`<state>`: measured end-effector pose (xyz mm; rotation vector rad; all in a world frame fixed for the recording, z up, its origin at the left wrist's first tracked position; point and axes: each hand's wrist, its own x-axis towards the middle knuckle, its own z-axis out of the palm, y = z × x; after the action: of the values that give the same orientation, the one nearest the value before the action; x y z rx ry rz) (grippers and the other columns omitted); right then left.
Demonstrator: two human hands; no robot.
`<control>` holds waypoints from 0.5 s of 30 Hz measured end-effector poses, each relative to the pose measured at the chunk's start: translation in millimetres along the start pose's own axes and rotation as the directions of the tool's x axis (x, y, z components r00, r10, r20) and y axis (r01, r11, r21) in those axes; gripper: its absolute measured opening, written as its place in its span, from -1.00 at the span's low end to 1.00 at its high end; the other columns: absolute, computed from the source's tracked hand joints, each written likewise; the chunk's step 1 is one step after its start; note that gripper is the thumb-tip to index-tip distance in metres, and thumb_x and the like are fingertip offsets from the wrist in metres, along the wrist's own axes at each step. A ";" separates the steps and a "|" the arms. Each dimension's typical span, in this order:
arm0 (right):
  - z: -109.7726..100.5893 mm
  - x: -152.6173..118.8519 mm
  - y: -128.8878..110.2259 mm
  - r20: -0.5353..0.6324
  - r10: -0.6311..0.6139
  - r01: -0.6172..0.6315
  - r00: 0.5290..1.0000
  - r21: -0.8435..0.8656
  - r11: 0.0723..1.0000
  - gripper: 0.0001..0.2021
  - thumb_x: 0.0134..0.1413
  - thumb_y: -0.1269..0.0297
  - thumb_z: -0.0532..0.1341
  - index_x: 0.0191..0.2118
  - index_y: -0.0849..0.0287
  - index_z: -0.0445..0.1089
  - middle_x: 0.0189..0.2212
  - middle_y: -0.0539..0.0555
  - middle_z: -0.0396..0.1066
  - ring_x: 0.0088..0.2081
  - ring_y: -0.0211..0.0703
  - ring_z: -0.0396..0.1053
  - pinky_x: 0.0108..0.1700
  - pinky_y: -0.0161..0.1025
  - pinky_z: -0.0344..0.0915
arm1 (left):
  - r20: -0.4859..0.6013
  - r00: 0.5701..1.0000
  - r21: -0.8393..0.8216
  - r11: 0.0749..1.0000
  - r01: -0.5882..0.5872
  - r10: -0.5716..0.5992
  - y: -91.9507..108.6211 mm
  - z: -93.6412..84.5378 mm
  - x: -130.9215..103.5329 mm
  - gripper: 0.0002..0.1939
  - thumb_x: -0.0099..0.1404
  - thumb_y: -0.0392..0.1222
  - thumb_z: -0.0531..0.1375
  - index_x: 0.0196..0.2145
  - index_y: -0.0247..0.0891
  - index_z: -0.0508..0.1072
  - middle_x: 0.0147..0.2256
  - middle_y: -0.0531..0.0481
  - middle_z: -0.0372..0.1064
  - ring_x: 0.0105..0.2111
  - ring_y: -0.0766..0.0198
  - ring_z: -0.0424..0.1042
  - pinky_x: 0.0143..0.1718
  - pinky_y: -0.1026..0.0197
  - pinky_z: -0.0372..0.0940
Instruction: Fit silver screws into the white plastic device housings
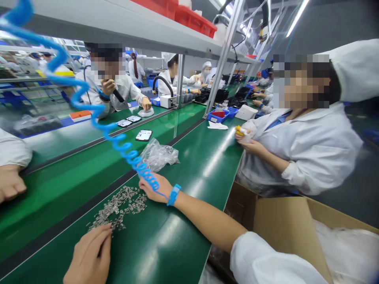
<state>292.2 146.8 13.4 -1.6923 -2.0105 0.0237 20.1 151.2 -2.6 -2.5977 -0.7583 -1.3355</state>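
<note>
A loose pile of small metal pieces (118, 207) is spread over the green bench top. At its near end is my left hand (90, 254), the fingers together and the thumb close to them, with the fingertips touching the pieces. My right hand (156, 188), wearing a blue wrist strap (173, 195), rests at the far right end of the pile. Its fingers are curled, and whatever they grip is hidden. Just beyond it lies a crumpled clear plastic bag (161, 154). A coiled blue cord (121, 144) hangs down across the view to the wrist strap.
A green conveyor belt (74, 193) runs beside the bench, carrying a flat device part (144, 135). Blue bins (218, 116) stand farther along. At right are a co-worker (308, 154) and an open cardboard box (287, 228). Another person's hand (12, 183) is at left.
</note>
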 end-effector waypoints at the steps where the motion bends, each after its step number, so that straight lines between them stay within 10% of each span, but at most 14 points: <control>1: -1.1 -0.9 3.0 0.032 0.024 -0.023 0.999 -0.029 0.999 -0.91 0.31 0.43 0.23 -0.25 0.20 0.48 -0.22 0.08 0.40 -0.16 -0.13 0.37 -0.09 -0.26 0.32 | -0.004 1.000 0.005 1.000 -0.009 0.009 1.3 -0.2 1.0 -0.87 0.35 -0.32 0.25 -0.13 -0.24 0.48 -0.17 -0.07 0.54 -0.17 0.17 0.52 0.01 0.13 0.33; 10: -1.1 -2.4 9.3 0.060 -0.013 0.015 0.998 -0.040 0.999 -0.92 0.22 0.32 0.35 -0.30 0.19 0.52 -0.27 0.08 0.41 -0.20 -0.08 0.34 -0.14 -0.22 0.29 | -0.031 0.999 -0.031 0.999 0.015 -0.016 10.0 -4.5 9.0 -0.93 0.37 -0.31 0.25 -0.17 -0.24 0.49 -0.19 -0.04 0.53 -0.17 0.21 0.51 -0.07 0.18 0.33; 15: -3.9 -5.6 -16.0 -0.162 -0.148 0.169 0.976 0.126 0.977 -0.90 0.32 0.34 0.24 -0.18 0.21 0.50 -0.19 0.13 0.45 -0.13 -0.07 0.35 0.02 -0.14 0.30 | -0.056 0.998 -0.044 0.999 0.029 -0.032 10.5 -5.8 7.5 -0.94 0.39 -0.32 0.24 -0.18 -0.25 0.50 -0.19 -0.03 0.53 -0.18 0.25 0.51 -0.11 0.24 0.34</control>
<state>279.6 136.8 20.0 -1.4005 -1.9752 -0.0190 24.6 143.1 8.0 -2.5791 -0.7717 -1.4436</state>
